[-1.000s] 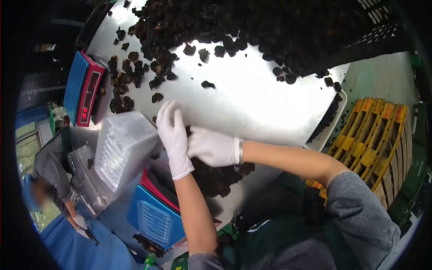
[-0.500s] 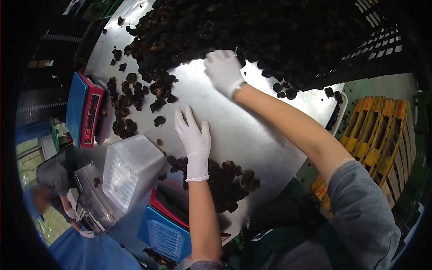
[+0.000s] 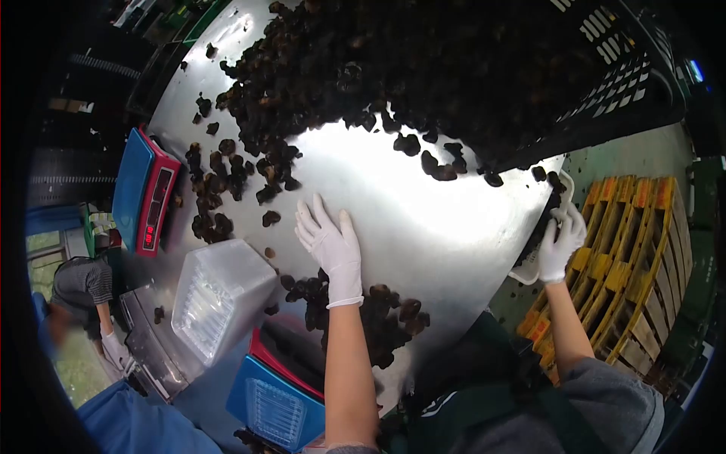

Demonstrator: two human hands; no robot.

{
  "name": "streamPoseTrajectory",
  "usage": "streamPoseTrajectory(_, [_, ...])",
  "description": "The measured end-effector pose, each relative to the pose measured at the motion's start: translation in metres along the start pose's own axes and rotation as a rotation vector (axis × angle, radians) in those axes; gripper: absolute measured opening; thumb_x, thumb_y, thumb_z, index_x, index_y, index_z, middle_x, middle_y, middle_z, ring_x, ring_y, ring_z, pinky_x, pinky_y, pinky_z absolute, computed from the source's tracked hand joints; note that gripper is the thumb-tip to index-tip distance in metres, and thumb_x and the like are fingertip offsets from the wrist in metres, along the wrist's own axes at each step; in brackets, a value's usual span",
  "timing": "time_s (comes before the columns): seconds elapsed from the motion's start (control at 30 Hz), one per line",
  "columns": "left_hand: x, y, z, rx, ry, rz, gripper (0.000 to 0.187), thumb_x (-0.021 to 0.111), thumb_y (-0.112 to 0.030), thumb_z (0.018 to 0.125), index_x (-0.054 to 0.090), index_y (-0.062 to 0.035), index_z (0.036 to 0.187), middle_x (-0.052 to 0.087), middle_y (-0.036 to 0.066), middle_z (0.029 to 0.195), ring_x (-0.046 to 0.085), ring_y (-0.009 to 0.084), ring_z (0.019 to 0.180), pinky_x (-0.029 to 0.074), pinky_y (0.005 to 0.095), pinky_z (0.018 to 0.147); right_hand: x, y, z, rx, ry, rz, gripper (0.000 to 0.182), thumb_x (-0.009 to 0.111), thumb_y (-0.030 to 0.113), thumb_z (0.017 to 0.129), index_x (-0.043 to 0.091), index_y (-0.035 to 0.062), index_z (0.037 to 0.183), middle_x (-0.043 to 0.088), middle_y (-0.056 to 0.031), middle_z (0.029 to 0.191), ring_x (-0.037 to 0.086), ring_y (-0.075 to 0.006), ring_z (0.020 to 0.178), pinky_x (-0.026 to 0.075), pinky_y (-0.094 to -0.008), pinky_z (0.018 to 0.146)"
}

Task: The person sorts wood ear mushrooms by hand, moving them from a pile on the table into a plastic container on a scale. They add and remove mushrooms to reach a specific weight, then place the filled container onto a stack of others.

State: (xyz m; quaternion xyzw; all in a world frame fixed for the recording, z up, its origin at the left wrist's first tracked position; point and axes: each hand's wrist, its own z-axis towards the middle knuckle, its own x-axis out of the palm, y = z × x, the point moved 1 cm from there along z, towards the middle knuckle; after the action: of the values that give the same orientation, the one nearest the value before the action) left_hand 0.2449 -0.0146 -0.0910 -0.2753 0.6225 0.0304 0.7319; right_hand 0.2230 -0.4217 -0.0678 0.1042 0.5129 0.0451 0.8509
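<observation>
The left hand (image 3: 331,246) lay flat and open on the steel surface (image 3: 423,219), fingers spread, holding nothing, its palm at the far edge of a small heap (image 3: 370,314) of dark mushrooms gathered near the person. The right hand (image 3: 561,244) had reached out to the surface's right rim, where its grip closed around the edge of a white tray (image 3: 538,257) that hung there with dark pieces in it; how tightly it held I could not tell. By my reading, the step in hand was sorting and portioning: a batch had been drawn off the big pile (image 3: 423,68) and the side tray was being dealt with. The next move would call for a steady pull or lift on that tray without tipping it, while the left hand kept the heap from scattering. Counted: two gloved hands of the person; two blue scales, one (image 3: 145,193) at the far left and one (image 3: 274,397) near the body; one stack of clear punnets (image 3: 219,295) just left of the heap; one black crate (image 3: 628,76) behind the pile; loose mushrooms beyond counting. Another person's gloved hand (image 3: 113,349) worked at the lower left.
</observation>
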Motion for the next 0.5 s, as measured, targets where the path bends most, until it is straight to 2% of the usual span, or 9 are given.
streamPoseTrajectory(0.03, [0.002,-0.005,0.002,-0.037,-0.03,0.001,0.061,0.054,-0.034,0.096,0.037,-0.0083,0.148,0.029,0.024,0.153,0.025,0.0412,0.142,0.018,0.0539,0.118,-0.003,0.026,0.004,-0.045,0.049,0.125,0.023,0.062,0.008,0.085,0.065,0.0096,0.108,0.057,-0.0134,0.128,0.047,-0.0341,0.121,0.034,-0.0481,0.103])
streamPoseTrajectory(0.1, [0.006,-0.011,0.002,-0.058,-0.085,0.042,0.058,0.053,-0.035,0.097,0.039,-0.0076,0.146,0.032,0.023,0.152,0.029,0.0403,0.14,0.019,0.0536,0.118,0.008,0.096,0.031,-0.329,0.354,0.448,0.03,0.062,0.007,0.084,0.065,0.0071,0.113,0.054,-0.016,0.134,0.045,-0.0348,0.125,0.033,-0.0485,0.105])
streamPoseTrajectory(0.17, [0.01,-0.015,0.002,-0.039,-0.149,0.121,0.056,0.053,-0.035,0.097,0.041,-0.0063,0.143,0.034,0.023,0.15,0.032,0.0399,0.138,0.02,0.0537,0.117,0.034,0.164,0.086,-0.458,0.209,0.575,0.035,0.066,0.014,0.084,0.064,0.0112,0.119,0.047,-0.0144,0.145,0.041,-0.0381,0.131,0.031,-0.0484,0.11])
streamPoseTrajectory(0.2, [0.011,-0.017,0.001,-0.035,-0.151,0.152,0.056,0.052,-0.035,0.097,0.041,-0.0061,0.144,0.034,0.023,0.15,0.032,0.0403,0.138,0.02,0.0537,0.117,0.062,0.192,0.121,-0.405,0.085,0.658,0.039,0.067,0.021,0.086,0.062,0.0141,0.124,0.043,-0.0138,0.148,0.038,-0.0405,0.133,0.03,-0.0501,0.111])
streamPoseTrajectory(0.3, [0.011,-0.02,-0.001,-0.031,-0.147,0.226,0.055,0.05,-0.035,0.098,0.041,-0.0059,0.144,0.036,0.023,0.149,0.032,0.0408,0.139,0.019,0.0536,0.118,0.131,0.259,0.219,-0.277,-0.124,0.559,0.056,0.068,0.045,0.086,0.057,0.0185,0.134,0.038,-0.0133,0.152,0.03,-0.041,0.139,0.026,-0.052,0.113])
streamPoseTrajectory(0.37, [0.009,-0.022,-0.001,-0.043,-0.139,0.236,0.055,0.048,-0.037,0.099,0.041,-0.0065,0.144,0.037,0.022,0.149,0.031,0.0401,0.141,0.018,0.0531,0.119,0.185,0.285,0.249,-0.264,-0.028,0.368,0.064,0.066,0.058,0.082,0.058,0.0217,0.135,0.037,-0.0131,0.153,0.03,-0.0397,0.138,0.025,-0.0518,0.114])
streamPoseTrajectory(0.4, [0.009,-0.023,0.0,-0.042,-0.16,0.221,0.054,0.049,-0.033,0.098,0.04,-0.0056,0.144,0.037,0.023,0.149,0.034,0.0421,0.138,0.02,0.0542,0.118,0.196,0.291,0.247,-0.327,0.12,0.282,0.059,0.065,0.06,0.08,0.064,0.0222,0.125,0.049,-0.0114,0.14,0.04,-0.038,0.13,0.029,-0.0536,0.11])
streamPoseTrajectory(0.43, [0.009,-0.022,0.002,-0.042,-0.164,0.205,0.054,0.048,-0.033,0.099,0.04,-0.0049,0.144,0.038,0.023,0.149,0.034,0.0425,0.137,0.02,0.0544,0.117,0.177,0.295,0.252,-0.374,0.436,0.332,0.045,0.068,0.055,0.08,0.068,0.0188,0.107,0.059,-0.0081,0.118,0.051,-0.034,0.115,0.038,-0.0499,0.101])
streamPoseTrajectory(0.5, [0.008,-0.021,0.0,-0.049,-0.156,0.166,0.054,0.046,-0.031,0.1,0.039,-0.0034,0.145,0.039,0.023,0.148,0.035,0.0431,0.137,0.02,0.0547,0.117,0.15,0.285,0.242,-0.387,0.569,0.603,0.038,0.071,0.051,0.078,0.067,0.0158,0.092,0.06,-0.006,0.103,0.055,-0.0319,0.104,0.044,-0.0456,0.091])
